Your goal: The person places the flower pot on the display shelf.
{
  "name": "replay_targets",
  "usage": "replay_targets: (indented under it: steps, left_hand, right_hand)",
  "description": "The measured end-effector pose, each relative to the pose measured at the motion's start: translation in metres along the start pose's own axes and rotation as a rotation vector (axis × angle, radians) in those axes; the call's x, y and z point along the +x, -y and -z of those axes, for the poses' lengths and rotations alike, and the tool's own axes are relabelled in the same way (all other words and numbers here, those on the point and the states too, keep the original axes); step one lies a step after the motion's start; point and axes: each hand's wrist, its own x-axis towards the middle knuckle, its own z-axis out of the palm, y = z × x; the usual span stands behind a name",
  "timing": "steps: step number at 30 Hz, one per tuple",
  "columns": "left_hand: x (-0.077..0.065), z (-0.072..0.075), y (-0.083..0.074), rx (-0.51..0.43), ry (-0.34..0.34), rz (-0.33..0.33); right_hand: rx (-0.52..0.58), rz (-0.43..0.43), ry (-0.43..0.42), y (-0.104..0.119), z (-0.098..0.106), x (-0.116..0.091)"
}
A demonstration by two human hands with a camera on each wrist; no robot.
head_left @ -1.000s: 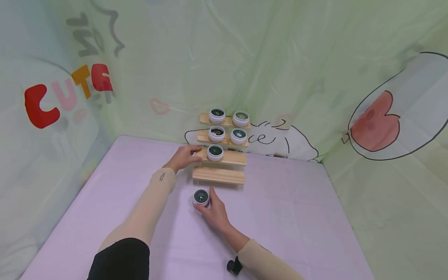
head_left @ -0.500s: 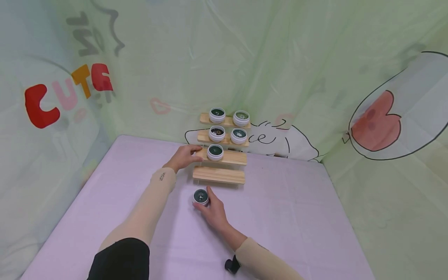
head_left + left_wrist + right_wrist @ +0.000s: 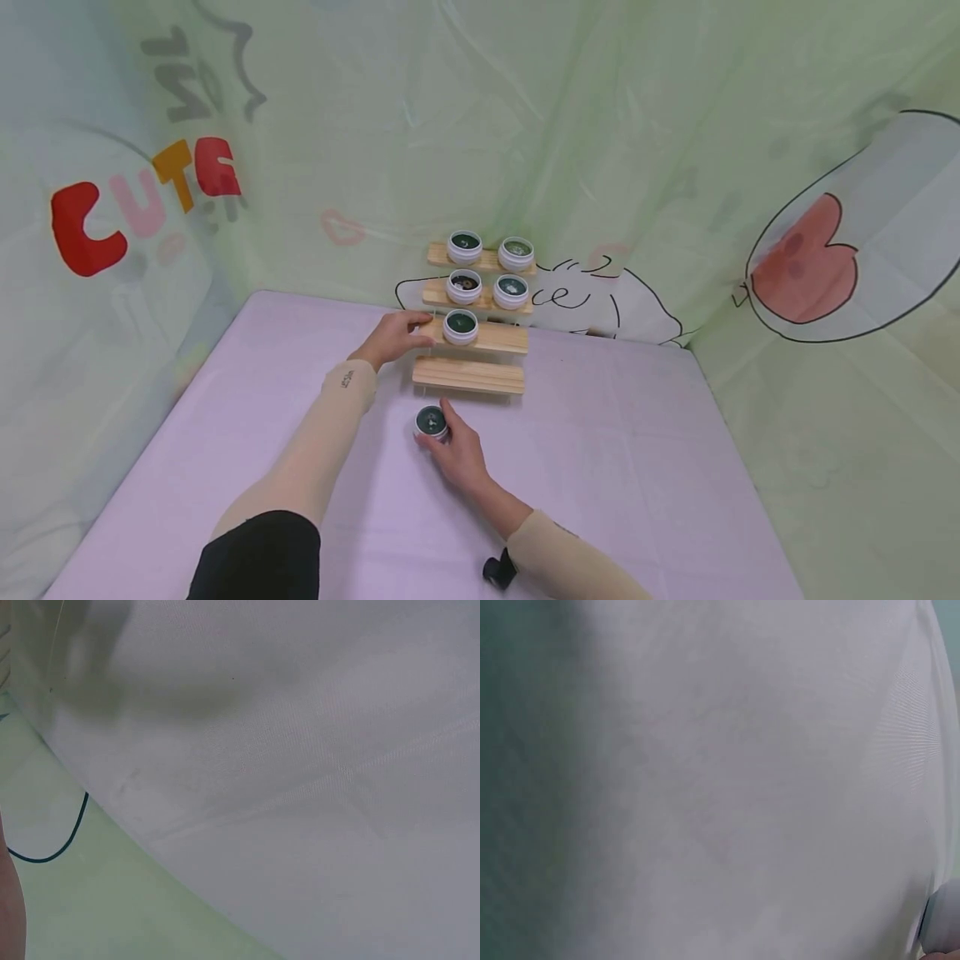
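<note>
In the head view, a tiered wooden display stand [image 3: 468, 376] with stepped slats stands toward the back of the table. My left hand [image 3: 392, 337] grips the left end of its second slat from the front, thumb in front and fingers behind. On that slat, close to those fingers, sits a small white round jar [image 3: 461, 327] with a dark green top. My right hand [image 3: 459, 454] holds a similar jar [image 3: 431, 422] between thumb and fingers, in front of the stand's lowest slat, which is bare. A grey-white edge of this jar [image 3: 943, 922] shows in the right wrist view's corner.
Two jars stand on the top slat, including a paler green one [image 3: 516, 253], and two on the slat below, including a white-patterned one [image 3: 512, 292]. Behind the lilac tablecloth [image 3: 600, 467] hangs a printed green curtain [image 3: 600, 150]. A black device [image 3: 498, 571] sits at my right wrist.
My right index finger has shifted slightly left and up along the held jar. The left hand and the stand stay where they were.
</note>
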Motion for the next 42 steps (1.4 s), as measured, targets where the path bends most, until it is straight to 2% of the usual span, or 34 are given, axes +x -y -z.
replay_targets:
  steps: [7, 13, 18, 26, 34, 42]
  left_hand:
    - [-0.001, 0.000, 0.001, -0.002, -0.022, -0.031]
    - [0.001, 0.001, 0.001, -0.007, -0.013, -0.017]
    - [0.003, 0.003, -0.001, -0.007, -0.006, -0.014]
    - [0.003, 0.002, 0.000, -0.020, -0.004, -0.025]
    - [0.001, 0.002, 0.001, -0.029, 0.001, -0.020]
    - [0.000, 0.000, 0.003, -0.024, -0.002, -0.028]
  right_hand:
    - [0.001, -0.042, -0.014, 0.009, 0.017, -0.001]
    - [0.056, -0.090, -0.025, 0.012, 0.035, 0.000]
    - [0.084, -0.123, -0.069, 0.011, 0.051, 0.003]
    - [0.078, -0.251, -0.135, 0.018, 0.085, 0.024]
    - [0.064, -0.270, -0.176, 0.026, 0.114, 0.051]
    - [0.032, -0.270, -0.194, 0.022, 0.123, 0.074]
